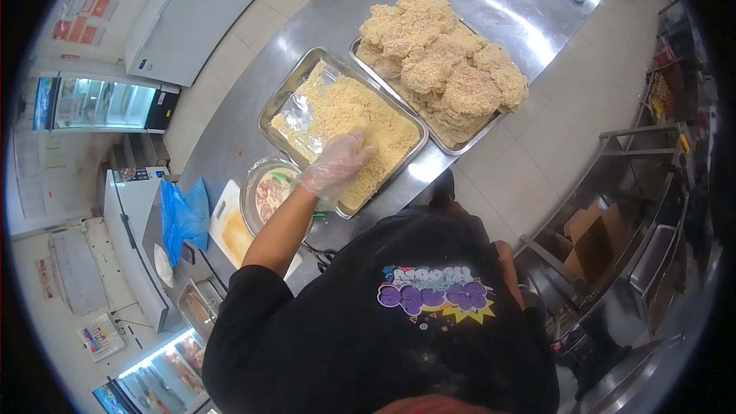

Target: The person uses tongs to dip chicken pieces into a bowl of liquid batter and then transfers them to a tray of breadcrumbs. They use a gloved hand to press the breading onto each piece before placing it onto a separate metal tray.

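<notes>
My left hand (342, 162), in a clear plastic glove, presses into the heap of pale yellow crumbs (360, 111) inside a rectangular metal tray (270, 116). Its fingers look curled in; whatever they may hold is hidden among the crumbs. Close by my left wrist, a round metal bowl (247, 199) holds pieces of raw meat (270, 198) in a whitish liquid, with something green at its edge. Beyond the crumb tray, a second tray (454, 150) carries a high pile of crumb-coated pieces (441, 61). My right hand (506, 257) hangs beside my body, bare and only partly visible, its fingers hidden.
A white cutting board (228, 215) with a brownish stain lies left of the bowl, near a blue plastic bag (184, 215). Metal lids rest at the far end of the steel table (307, 27). A metal rack (613, 184) with a cardboard box (594, 241) stands at right.
</notes>
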`<action>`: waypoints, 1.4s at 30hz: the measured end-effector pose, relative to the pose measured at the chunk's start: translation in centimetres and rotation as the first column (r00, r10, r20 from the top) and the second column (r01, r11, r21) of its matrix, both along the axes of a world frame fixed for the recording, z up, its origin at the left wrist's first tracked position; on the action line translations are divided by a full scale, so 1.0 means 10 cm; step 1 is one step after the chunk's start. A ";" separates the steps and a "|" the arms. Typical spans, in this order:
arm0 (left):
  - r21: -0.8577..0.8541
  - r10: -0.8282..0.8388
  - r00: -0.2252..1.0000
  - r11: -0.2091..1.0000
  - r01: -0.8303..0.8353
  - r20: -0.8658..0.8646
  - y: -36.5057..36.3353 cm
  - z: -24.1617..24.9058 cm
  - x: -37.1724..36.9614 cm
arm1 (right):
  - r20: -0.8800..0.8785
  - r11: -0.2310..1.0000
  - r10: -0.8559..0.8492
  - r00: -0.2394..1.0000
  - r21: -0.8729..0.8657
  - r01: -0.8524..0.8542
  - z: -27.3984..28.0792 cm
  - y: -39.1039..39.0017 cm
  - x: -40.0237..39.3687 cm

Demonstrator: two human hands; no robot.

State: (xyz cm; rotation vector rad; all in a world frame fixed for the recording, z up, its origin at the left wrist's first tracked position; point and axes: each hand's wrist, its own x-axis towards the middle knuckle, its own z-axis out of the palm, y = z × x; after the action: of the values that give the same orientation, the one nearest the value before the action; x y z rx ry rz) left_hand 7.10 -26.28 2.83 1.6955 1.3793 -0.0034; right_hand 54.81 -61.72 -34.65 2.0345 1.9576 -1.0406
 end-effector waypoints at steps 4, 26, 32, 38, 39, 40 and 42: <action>-0.124 0.250 0.964 0.963 -0.237 0.094 0.28 -0.36 -0.10 | -0.213 0.921 -0.389 0.896 -0.104 0.375 0.02 0.04 0.00; 0.421 0.249 0.825 0.907 -0.015 -0.507 0.87 -1.19 -0.55 | -0.111 0.975 -0.217 0.970 0.013 0.220 0.24 0.03 -0.06; 0.084 0.588 0.801 0.809 -0.582 -0.112 0.61 -0.47 -0.42 | -0.319 0.937 -0.272 0.908 0.128 0.326 -0.08 0.08 0.00; 0.021 0.552 0.834 0.834 -0.551 -0.007 0.58 -0.54 -0.68 | -0.016 0.968 0.083 0.996 0.240 -0.077 0.16 0.46 0.13; 0.024 0.552 0.832 0.832 -0.554 0.056 0.58 -0.50 -0.70 | 0.064 0.955 0.159 0.985 0.243 -0.170 0.14 0.44 0.14; 0.023 0.553 0.832 0.832 -0.554 0.053 0.56 -0.46 -0.71 | 0.063 0.956 0.161 0.985 0.240 -0.171 0.11 0.45 0.14; 0.150 0.529 0.800 0.800 -0.581 0.283 0.52 -0.23 -0.64 | 0.088 0.975 0.110 0.990 0.183 -0.125 -0.06 0.47 0.20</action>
State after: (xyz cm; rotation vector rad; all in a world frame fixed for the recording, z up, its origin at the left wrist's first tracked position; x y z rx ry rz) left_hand 0.75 -21.05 0.50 1.3466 1.7020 0.6959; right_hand 56.76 -57.02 -35.27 1.9857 2.1796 -0.7663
